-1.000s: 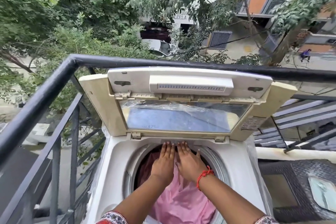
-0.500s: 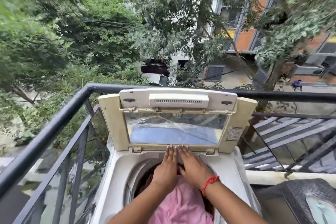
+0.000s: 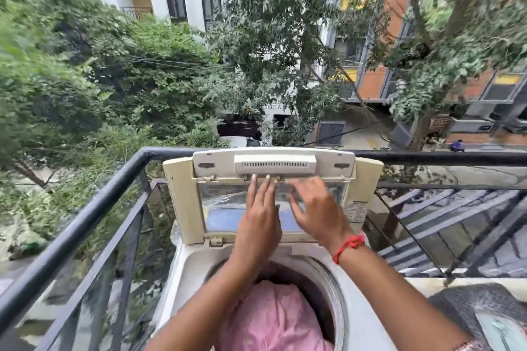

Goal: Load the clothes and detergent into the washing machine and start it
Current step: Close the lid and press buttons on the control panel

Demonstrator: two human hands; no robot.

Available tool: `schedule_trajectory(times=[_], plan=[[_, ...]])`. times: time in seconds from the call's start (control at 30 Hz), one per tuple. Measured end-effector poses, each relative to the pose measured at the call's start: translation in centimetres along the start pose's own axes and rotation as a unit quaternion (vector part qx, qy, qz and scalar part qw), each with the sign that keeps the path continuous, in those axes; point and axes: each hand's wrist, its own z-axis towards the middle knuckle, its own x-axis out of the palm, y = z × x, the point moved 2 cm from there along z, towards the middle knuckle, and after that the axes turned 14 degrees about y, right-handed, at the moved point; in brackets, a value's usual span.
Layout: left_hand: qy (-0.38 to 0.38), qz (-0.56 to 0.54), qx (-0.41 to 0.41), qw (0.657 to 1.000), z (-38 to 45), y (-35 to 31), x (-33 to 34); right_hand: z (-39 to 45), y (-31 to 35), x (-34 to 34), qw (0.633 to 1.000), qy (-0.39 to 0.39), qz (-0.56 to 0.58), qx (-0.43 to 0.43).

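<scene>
Both hands [image 3: 288,216] risen from clothes [image 3: 273,319], at lid [image 3: 185,208]

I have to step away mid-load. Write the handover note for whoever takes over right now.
Left hand: open, fingers straight, raised in front of the upright lid; contact unclear.
Right hand: open, motion-blurred, also at the lid.
Pink clothes sit in the drum of the washing machine.
Done: clothes loaded.
Left: no detergent in view, so find and add it, close the lid, start the machine.
</scene>
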Motion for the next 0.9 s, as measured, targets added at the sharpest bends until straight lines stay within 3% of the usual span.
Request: schedule_trajectory(times=[0.1, 0.17, 0.3, 0.37, 0.6, 0.7, 0.9], plan=[[-0.082, 0.040, 0.018, 0.996, 3.1, 0.0, -2.9, 2.9, 0.0, -2.8, 0.998, -0.048, -0.043, 0.010], [-0.055, 0.058, 0.005, 0.997, 5.0, 0.4, -3.5, 4.5, -0.2, -3.2, 0.996, -0.039, -0.067, 0.036], [0.083, 0.087, -0.056, 0.991, 7.6, 2.0, -3.3, 7.2, -1.4, -1.9, 0.980, 0.147, -0.075, 0.108], [0.127, 0.111, -0.054, 0.984, 8.3, 3.0, -3.4, 8.0, -1.9, -1.5, 0.970, 0.203, -0.068, 0.116], [0.092, 0.157, -0.030, 0.983, 8.8, 3.5, -4.0, 7.2, -1.3, -2.4, 0.982, 0.158, -0.045, 0.094], [0.069, 0.117, -0.026, 0.990, 8.3, 3.5, -4.4, 5.9, -0.8, -2.8, 0.986, 0.137, -0.026, 0.094], [0.129, 0.075, -0.070, 0.986, 6.3, 2.3, -6.5, 2.9, 0.9, -3.8, 0.986, 0.135, -0.033, 0.097]])
